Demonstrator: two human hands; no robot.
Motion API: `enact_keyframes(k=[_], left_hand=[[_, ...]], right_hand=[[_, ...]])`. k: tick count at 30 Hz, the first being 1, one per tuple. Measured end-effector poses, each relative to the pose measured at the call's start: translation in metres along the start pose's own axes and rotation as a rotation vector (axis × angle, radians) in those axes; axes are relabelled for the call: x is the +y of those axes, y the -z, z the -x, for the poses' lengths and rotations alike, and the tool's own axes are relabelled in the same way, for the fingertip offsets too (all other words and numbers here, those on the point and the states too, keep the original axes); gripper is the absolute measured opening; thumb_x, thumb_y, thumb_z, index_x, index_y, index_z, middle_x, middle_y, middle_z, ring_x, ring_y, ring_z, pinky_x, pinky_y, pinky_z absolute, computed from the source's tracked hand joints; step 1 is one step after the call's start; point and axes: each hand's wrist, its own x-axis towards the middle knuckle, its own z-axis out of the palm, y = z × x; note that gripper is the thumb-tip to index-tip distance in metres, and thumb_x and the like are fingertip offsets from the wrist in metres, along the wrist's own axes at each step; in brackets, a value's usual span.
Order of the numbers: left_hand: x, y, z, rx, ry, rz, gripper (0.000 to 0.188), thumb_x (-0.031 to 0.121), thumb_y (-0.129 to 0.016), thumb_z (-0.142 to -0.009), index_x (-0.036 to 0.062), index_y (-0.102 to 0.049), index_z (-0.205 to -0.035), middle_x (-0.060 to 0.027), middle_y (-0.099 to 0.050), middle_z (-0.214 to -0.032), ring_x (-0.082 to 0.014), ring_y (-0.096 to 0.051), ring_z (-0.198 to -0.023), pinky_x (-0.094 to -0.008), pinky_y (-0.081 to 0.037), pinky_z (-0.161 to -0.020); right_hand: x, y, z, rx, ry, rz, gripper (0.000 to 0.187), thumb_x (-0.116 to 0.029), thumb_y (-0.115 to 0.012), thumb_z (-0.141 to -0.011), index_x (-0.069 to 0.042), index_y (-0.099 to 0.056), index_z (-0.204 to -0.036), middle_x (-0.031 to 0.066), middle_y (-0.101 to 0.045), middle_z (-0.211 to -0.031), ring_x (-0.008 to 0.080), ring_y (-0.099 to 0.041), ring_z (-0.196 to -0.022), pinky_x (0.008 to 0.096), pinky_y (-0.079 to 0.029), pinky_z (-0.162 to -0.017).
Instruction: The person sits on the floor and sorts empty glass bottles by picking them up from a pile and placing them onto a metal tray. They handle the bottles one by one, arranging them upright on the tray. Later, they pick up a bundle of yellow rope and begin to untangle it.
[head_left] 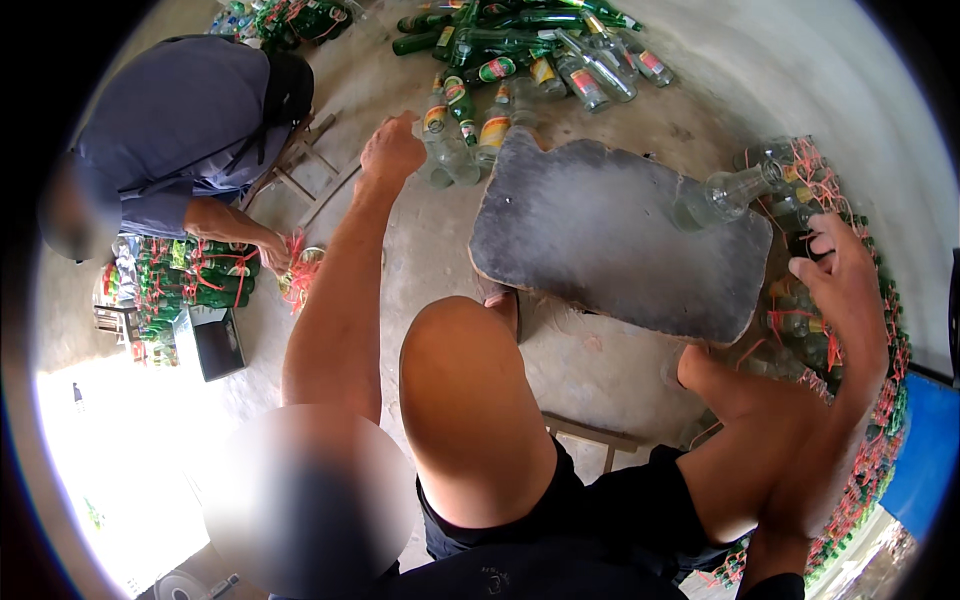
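1. Two bare legs (465,410) of the seated wearer, in black shorts (560,510), fill the lower middle of the frame; part of a wooden stool (590,432) shows between them.
2. Just above the knees, right of centre, is a dark board (600,240) with rough, uneven edges.
3. On the board's upper right part is a clear glass bottle (725,195), its neck toward the right edge of the frame; I cannot tell whether it stands or lies.
4. At the right of the frame, the right hand (843,260) has its thumb and fingertips parted, a gap between them. It is near bundled bottles (795,322) tied with red cord; contact is unclear.
5. At upper centre-left, the left hand (393,150) is at the end of an outstretched arm, fingers curled, just left of several clear bottles (455,165). Whether it grips one cannot be told.
6. Across the top lies a loose pile of green and clear bottles (500,45).
7. At upper left, a co-worker (180,110) in a blue-grey top bends forward beside tied green bottles (205,285).
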Motion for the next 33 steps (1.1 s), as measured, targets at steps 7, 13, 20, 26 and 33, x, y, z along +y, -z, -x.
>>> enact_keyframes(k=[7,13,20,26,33], left_hand=[[0.020,-0.030,-0.010,-0.041,0.042,-0.002,0.060,0.017,-0.061,-0.088,0.0219,-0.058,-0.148,-0.0187,-0.062,-0.144,-0.0405,-0.060,-0.132,-0.0497,-0.049,-0.109],[0.032,-0.048,-0.018,-0.058,0.045,-0.110,0.057,0.016,-0.057,-0.094,0.0251,-0.053,-0.151,-0.0156,-0.064,-0.139,-0.0400,-0.064,-0.127,-0.0517,-0.054,-0.102],[0.026,-0.070,-0.012,-0.038,0.009,-0.131,0.038,0.025,-0.070,-0.092,0.0167,-0.066,-0.130,-0.0142,-0.072,-0.123,-0.0389,-0.068,-0.117,-0.0526,-0.054,-0.097],[0.013,-0.080,0.026,0.093,-0.064,-0.052,0.031,0.027,-0.073,-0.091,0.0117,-0.069,-0.118,-0.0165,-0.074,-0.111,-0.0421,-0.070,-0.103,-0.0542,-0.055,-0.086],[0.000,-0.044,0.084,0.229,-0.054,0.120,0.028,0.028,-0.075,-0.089,0.0095,-0.072,-0.110,-0.0186,-0.076,-0.098,-0.0431,-0.072,-0.092,-0.0530,-0.056,-0.079]], right_hand=[[0.022,0.000,0.000,-0.022,0.000,-0.077,0.054,-0.001,-0.073,-0.088,-0.004,-0.058,-0.140,0.0107,-0.061,-0.112,0.0160,-0.063,-0.088,0.0318,-0.053,-0.078],[0.021,0.000,0.002,-0.023,0.021,-0.077,0.052,-0.001,-0.074,-0.089,-0.002,-0.059,-0.138,0.0120,-0.061,-0.112,0.0158,-0.064,-0.087,0.0323,-0.054,-0.077],[0.015,0.001,0.005,-0.041,0.048,-0.066,0.048,-0.003,-0.073,-0.090,0.000,-0.060,-0.136,0.0127,-0.062,-0.110,0.0161,-0.064,-0.088,0.0325,-0.055,-0.078],[0.008,0.000,0.008,-0.068,0.038,-0.117,0.044,-0.004,-0.073,-0.090,0.001,-0.061,-0.132,0.0131,-0.063,-0.106,0.0183,-0.063,-0.089,0.0337,-0.053,-0.081],[0.007,-0.003,0.016,-0.040,0.118,-0.117,0.040,-0.006,-0.075,-0.089,0.001,-0.062,-0.127,0.0137,-0.064,-0.101,0.0201,-0.063,-0.086,0.0355,-0.053,-0.078]])
